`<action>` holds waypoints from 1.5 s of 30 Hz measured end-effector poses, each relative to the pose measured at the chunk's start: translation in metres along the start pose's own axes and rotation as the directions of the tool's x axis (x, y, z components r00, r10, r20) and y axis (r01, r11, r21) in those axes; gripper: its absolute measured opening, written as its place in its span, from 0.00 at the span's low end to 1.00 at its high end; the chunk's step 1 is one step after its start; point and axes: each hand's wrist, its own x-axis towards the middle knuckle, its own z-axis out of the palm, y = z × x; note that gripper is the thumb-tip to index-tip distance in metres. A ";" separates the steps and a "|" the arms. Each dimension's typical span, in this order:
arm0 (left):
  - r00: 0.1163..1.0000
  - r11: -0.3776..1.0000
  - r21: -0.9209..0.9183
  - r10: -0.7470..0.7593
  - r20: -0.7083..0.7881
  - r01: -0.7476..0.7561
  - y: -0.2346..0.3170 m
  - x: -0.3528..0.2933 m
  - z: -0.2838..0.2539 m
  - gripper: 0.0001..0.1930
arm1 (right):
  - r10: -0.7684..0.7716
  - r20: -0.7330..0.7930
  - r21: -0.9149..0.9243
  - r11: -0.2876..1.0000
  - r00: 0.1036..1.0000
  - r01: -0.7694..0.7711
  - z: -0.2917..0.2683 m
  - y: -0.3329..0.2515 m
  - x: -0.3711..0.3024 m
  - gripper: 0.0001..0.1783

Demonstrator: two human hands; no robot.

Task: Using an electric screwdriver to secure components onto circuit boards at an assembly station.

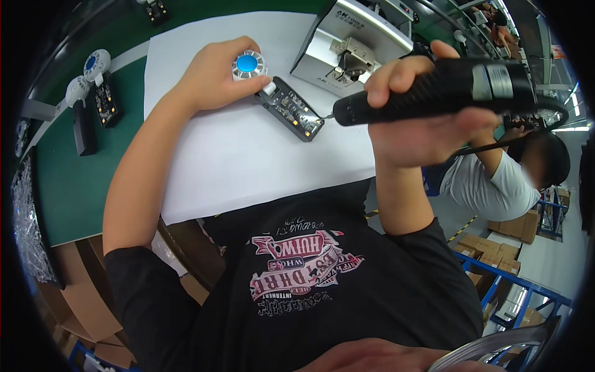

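My left hand (214, 74) is closed round the white round head of what looks like a small handheld fan (291, 110), with a blue disc at its centre. The fan's black handle lies on the white sheet, its opened side up and a circuit board showing. My right hand (421, 133) grips a black electric screwdriver (427, 87), held nearly level. Its thin bit reaches the lower right end of the circuit board; whether a screw sits under the tip is too small to tell.
Behind the board stands a silver screw feeder box (353, 43). Similar fans, one closed (83, 121) and one with its board exposed (105, 99), lie on the green mat (62, 192) at left. A cable trails from the screwdriver. Another person (496, 180) sits at right, near cardboard boxes (489, 251).
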 end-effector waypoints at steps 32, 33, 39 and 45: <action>0.983 0.979 0.130 -0.169 0.067 0.159 -0.008 0.013 -0.058 0.28 | 0.417 -0.586 0.466 0.875 0.695 -0.132 -0.088 -0.052 -0.077 0.40; 0.963 0.959 0.104 -0.267 0.032 0.263 -0.016 0.011 -0.068 0.29 | 0.466 -0.634 0.452 0.871 0.617 -0.193 -0.091 -0.052 -0.095 0.39; 0.625 0.679 0.172 -0.508 -0.592 0.714 -0.117 0.052 -0.109 0.37 | 0.543 -0.499 0.559 0.797 0.676 -0.227 -0.092 -0.042 -0.120 0.39; 0.543 0.462 0.287 -0.713 -0.444 0.839 -0.166 0.101 -0.153 0.39 | 0.512 -0.538 0.502 0.833 0.670 -0.233 -0.097 -0.039 -0.125 0.39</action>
